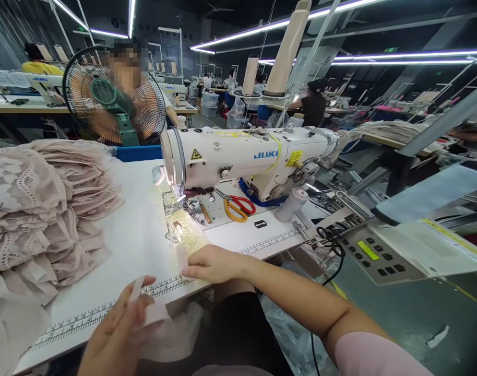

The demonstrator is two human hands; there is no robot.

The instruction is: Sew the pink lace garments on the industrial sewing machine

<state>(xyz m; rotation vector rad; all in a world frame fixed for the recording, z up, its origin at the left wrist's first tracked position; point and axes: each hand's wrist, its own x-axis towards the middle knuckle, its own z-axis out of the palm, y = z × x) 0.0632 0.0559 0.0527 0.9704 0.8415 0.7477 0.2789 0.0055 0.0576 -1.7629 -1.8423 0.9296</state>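
My left hand (121,329) is at the near edge of the white sewing table (132,245), fingers curled around a small pale strip of fabric (154,312). My right hand (213,263) lies on the table edge with fingers pressed together on a pale lace piece (186,235) that runs toward the needle of the white JUKI sewing machine (246,156). A printed ruler strip (105,310) runs along the table's front edge.
A big pile of beige lace pieces (43,203) fills the table's left side. Red and yellow scissors (238,206) lie by the machine base. A green fan (113,96) and a seated person stand behind. A control panel (373,253) hangs at the right.
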